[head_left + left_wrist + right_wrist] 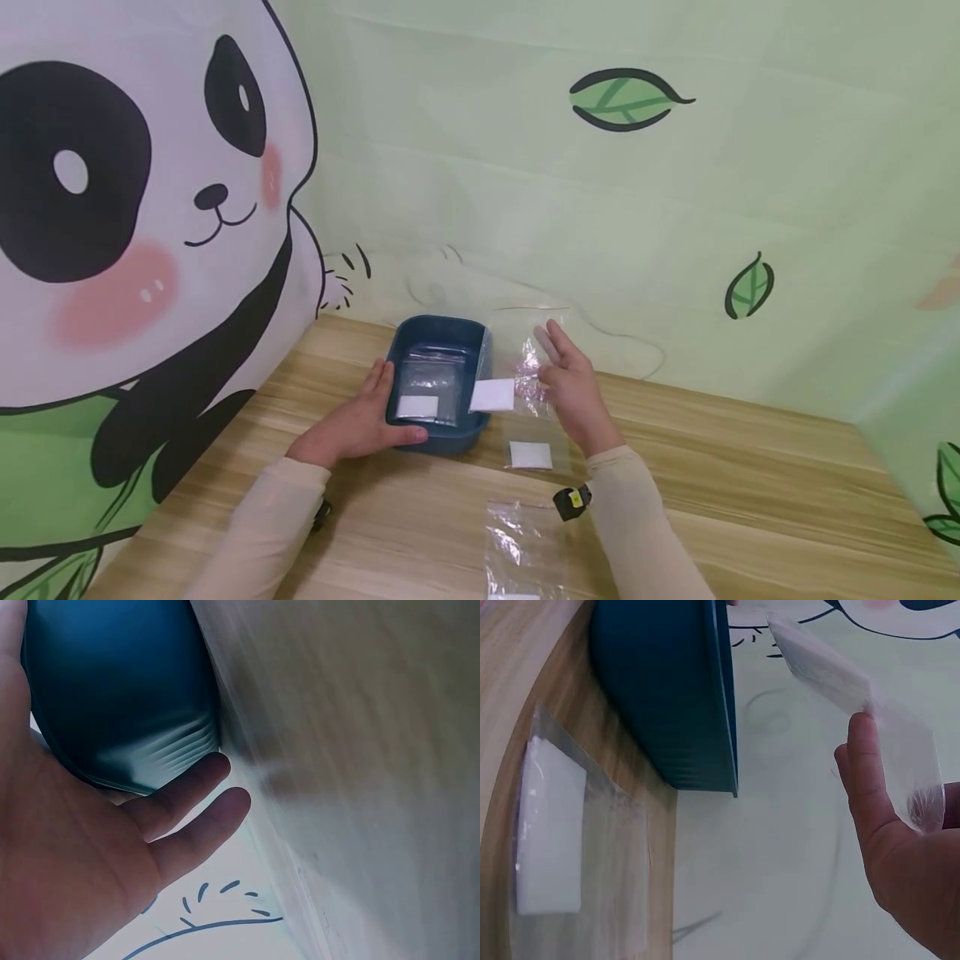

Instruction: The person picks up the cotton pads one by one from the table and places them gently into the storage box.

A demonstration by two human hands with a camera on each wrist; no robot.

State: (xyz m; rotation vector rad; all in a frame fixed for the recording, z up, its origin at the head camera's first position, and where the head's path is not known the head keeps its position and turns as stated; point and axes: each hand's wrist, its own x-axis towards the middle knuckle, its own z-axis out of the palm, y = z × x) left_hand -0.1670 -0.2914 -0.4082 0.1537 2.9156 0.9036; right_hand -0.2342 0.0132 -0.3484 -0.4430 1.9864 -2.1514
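A dark blue plastic bin (442, 446) stands on the table. Inside it lies a clear zip bag (442, 371) with a white packet at one end. My left hand (363, 421) rests against the bin's left side and near corner, its fingers extended along the outer wall and the thumb across the front rim. To the bin's right, my right hand (577, 396) pinches another clear zip bag (911, 746) between thumb and fingers. That bag is raised above the table, and its white packet (492, 395) hangs over the bin's right rim.
Below the raised bag, a clear bag with a white packet (530, 455) lies on the wooden table (735, 483). Another clear bag (525, 542) lies at the near edge of view. A cloth backdrop (480, 192) with a panda and leaves rises behind the table.
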